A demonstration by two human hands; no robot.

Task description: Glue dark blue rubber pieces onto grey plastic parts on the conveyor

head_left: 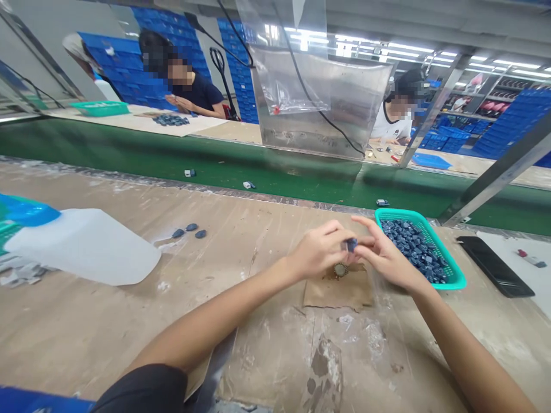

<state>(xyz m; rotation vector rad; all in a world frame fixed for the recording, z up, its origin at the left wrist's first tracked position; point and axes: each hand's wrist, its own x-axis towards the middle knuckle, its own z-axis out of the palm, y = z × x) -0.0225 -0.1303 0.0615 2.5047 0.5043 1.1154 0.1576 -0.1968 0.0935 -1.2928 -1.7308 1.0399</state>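
Head view: both hands, left [321, 249] and right [390, 258], fingers curled, pinching small blue piece [352, 245]; green basket [458, 281] beside right.

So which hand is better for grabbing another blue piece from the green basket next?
Probably the right hand: it is beside the green basket, while the left hand is farther away. Both are around a blue piece.
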